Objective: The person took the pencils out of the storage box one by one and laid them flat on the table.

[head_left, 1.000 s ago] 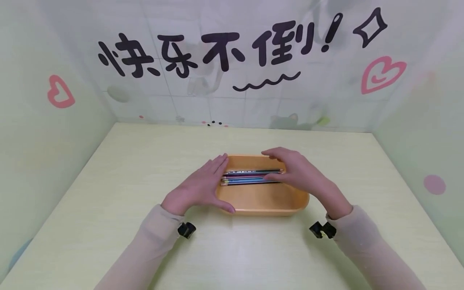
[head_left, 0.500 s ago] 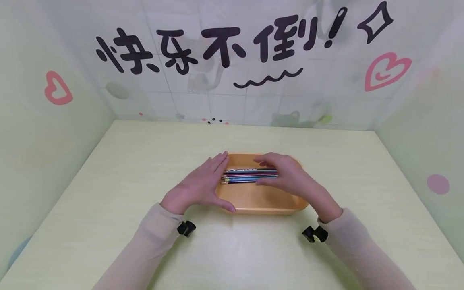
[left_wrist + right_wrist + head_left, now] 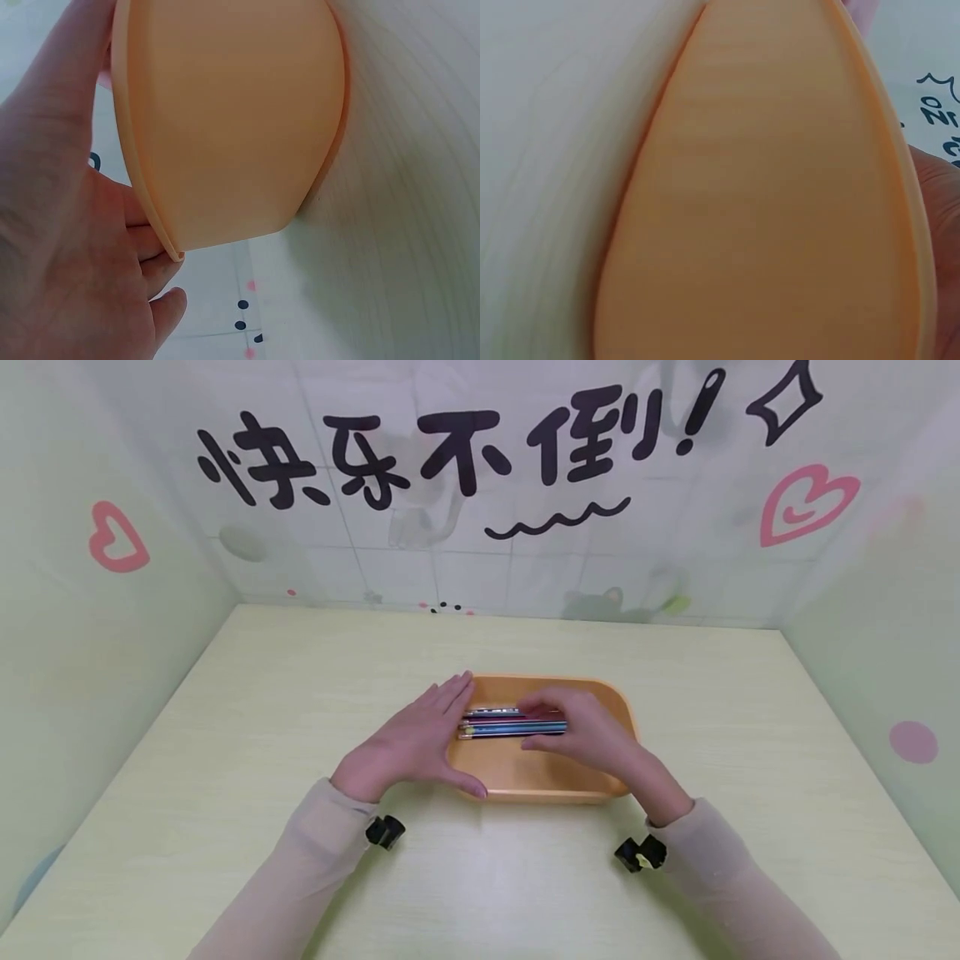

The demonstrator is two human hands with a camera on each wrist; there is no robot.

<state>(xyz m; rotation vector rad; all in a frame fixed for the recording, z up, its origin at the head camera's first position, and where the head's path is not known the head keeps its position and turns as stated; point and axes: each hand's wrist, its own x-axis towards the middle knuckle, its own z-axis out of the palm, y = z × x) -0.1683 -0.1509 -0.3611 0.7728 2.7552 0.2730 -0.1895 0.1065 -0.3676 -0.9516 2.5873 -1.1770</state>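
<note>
An orange plastic tray (image 3: 517, 772) with rounded corners stands on the table. Several pencils (image 3: 502, 727) lie side by side across it, their eraser ends at its left. My left hand (image 3: 408, 743) rests over the tray's left end, fingers straight along the rim and thumb at the front edge. In the left wrist view, the fingers (image 3: 146, 240) of that hand reach past the tray's rim. My right hand (image 3: 581, 735) is inside the tray over the pencils' right part, hiding their right ends. Its thumb and bent fingers stand apart on either side of the bundle.
The pale wood-grain table (image 3: 300, 693) surrounds the tray. A printed backdrop (image 3: 495, 568) with black characters stands behind, with side panels at left and right. Black wrist cameras (image 3: 386, 832) hang below both forearms.
My right hand has moved left and slightly down, from the tray's right rim to over the pencils, its thumb and fingers drawing closer together. My left hand has stayed on the tray.
</note>
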